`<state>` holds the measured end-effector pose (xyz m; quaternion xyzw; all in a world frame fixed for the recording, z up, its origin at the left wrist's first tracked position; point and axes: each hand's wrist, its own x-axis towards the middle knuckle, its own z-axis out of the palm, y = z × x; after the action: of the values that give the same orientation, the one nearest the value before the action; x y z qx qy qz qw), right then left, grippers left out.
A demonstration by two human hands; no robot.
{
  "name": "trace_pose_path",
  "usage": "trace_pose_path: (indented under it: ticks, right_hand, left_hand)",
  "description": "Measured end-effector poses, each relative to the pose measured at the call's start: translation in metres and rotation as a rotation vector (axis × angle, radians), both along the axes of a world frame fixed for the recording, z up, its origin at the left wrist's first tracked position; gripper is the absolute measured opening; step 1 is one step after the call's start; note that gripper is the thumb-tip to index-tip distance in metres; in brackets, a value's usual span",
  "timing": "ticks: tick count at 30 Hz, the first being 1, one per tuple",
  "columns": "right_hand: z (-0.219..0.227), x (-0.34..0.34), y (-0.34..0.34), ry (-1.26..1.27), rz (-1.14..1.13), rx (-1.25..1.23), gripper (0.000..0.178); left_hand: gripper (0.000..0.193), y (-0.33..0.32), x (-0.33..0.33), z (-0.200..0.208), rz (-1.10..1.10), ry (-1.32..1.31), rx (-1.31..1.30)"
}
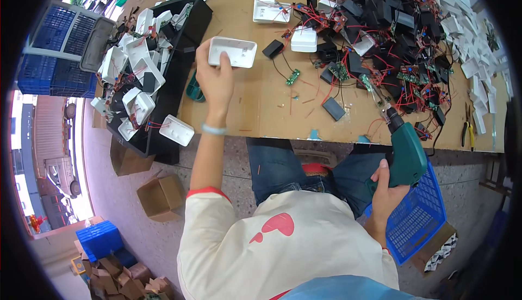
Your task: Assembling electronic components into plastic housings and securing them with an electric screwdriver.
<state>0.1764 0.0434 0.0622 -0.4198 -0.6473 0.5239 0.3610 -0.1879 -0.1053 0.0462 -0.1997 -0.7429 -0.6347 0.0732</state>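
My left hand (216, 77) grips a white plastic housing shell (242, 54), its hollow side showing, raised over the left part of the cardboard-covered table. Around the handle of a green power screwdriver (409, 156) my right hand (387, 191) is closed, at the table's front edge. The tool's tip points up and left, at the border of a heap of black boxes with red wires and green circuit boards (380, 39). A single black box (333, 109) lies left of the tip. Another black box (273, 49) is wired to a small circuit board (293, 77).
A black crate (187, 33) full of white shells and wired parts stands at the left. White shells (473, 44) pile up at the far right, near yellow-handled pliers (468, 131). A blue basket (418, 213) sits on the floor at right, a cardboard box (160, 196) at left.
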Motion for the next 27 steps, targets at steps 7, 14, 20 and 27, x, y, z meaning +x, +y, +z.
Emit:
trace_pose_path:
  ticks: [7,14,20,27]
  right_hand:
    - [0.001,-0.010,0.005,-0.003,0.043,-0.010,0.016]
    - [0.002,-0.005,0.001,0.030,0.030,-0.006,0.016]
    - [0.004,-0.007,-0.001,0.022,0.063,-0.001,0.014]
    - [0.005,-0.003,0.003,0.019,0.057,0.017,0.019]
  left_hand:
    - [0.044,0.012,0.136,-0.023,-0.368,-0.416,0.007]
    - [0.029,0.032,0.145,-0.027,-0.135,0.358,-0.536]
    - [0.036,0.028,0.131,-0.038,-0.161,0.352,-0.516]
    - [0.044,0.049,0.074,-0.001,-0.150,0.085,-0.175]
